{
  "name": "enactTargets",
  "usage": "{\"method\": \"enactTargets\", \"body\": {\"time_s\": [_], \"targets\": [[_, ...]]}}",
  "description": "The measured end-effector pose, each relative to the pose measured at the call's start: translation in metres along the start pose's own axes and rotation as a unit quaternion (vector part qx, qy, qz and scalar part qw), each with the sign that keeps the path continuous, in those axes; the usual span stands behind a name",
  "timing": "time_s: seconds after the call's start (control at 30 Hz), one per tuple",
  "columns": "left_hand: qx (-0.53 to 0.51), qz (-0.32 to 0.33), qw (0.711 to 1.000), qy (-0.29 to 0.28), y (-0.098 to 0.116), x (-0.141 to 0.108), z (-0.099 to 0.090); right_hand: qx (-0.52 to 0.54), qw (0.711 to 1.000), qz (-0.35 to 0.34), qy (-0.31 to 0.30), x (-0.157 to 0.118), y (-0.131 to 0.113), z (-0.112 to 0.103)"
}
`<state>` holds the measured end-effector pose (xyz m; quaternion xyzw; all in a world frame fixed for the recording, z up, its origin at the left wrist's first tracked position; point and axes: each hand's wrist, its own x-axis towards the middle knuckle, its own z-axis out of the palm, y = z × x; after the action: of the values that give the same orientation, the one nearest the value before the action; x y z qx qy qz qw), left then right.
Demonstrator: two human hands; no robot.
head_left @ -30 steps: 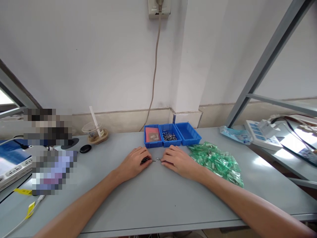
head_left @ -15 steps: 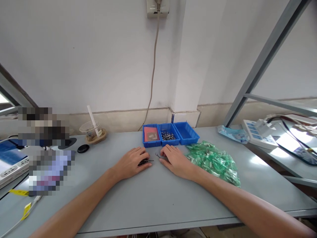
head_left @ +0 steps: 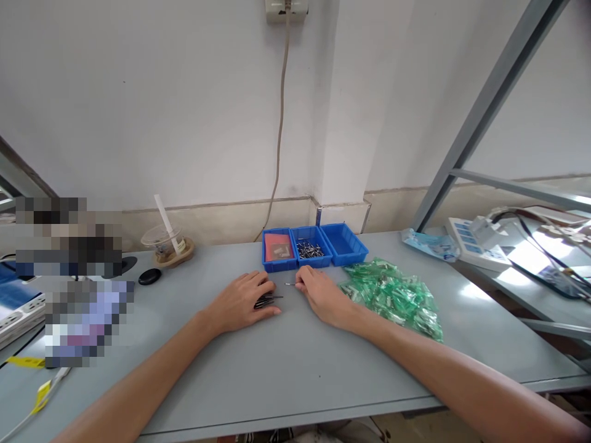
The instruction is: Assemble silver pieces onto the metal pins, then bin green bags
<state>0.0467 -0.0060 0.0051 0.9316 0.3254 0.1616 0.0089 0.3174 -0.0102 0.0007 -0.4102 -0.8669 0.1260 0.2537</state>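
My left hand [head_left: 244, 301] rests on the grey table, curled around several thin dark metal pieces [head_left: 265, 300] whose ends poke out between thumb and fingers. To its right, my right hand [head_left: 323, 295] pinches one small metal piece [head_left: 290, 283], its tip pointing left. Behind my hands three blue bins stand side by side: the left bin [head_left: 279, 267] holds a red packet [head_left: 277, 246], the middle bin [head_left: 316, 263] holds many small metal pieces [head_left: 309, 250], and the right bin [head_left: 344, 245] has nothing visible inside. Green plastic bags [head_left: 397, 295] lie beside my right forearm.
At the back left are a clear cup [head_left: 161, 237] on a brown coaster [head_left: 180, 255] and a black round object [head_left: 150, 276]. A blue packet [head_left: 431, 244] and a power strip [head_left: 478, 245] lie at the right. A cable [head_left: 281, 123] hangs down the wall.
My right hand's fingers have closed, and the small metal piece at their tips now points left instead of up and left. The view has shifted slightly.
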Motion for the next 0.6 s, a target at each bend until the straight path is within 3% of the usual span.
{"method": "enactTargets", "body": {"time_s": [0.17, 0.3, 0.6], "targets": [[0.051, 0.006, 0.998, -0.022, 0.000, -0.001, -0.004, 0.063, 0.997, 0.041, 0.034, 0.002, 0.007, 0.000], [0.060, 0.004, 0.998, -0.015, 0.000, -0.002, -0.002, 0.078, 0.995, 0.023, 0.063, 0.003, 0.010, -0.002], [0.036, 0.000, 0.999, 0.007, -0.001, -0.003, 0.002, 0.089, 0.994, 0.024, 0.055, -0.001, -0.003, -0.012]]}}
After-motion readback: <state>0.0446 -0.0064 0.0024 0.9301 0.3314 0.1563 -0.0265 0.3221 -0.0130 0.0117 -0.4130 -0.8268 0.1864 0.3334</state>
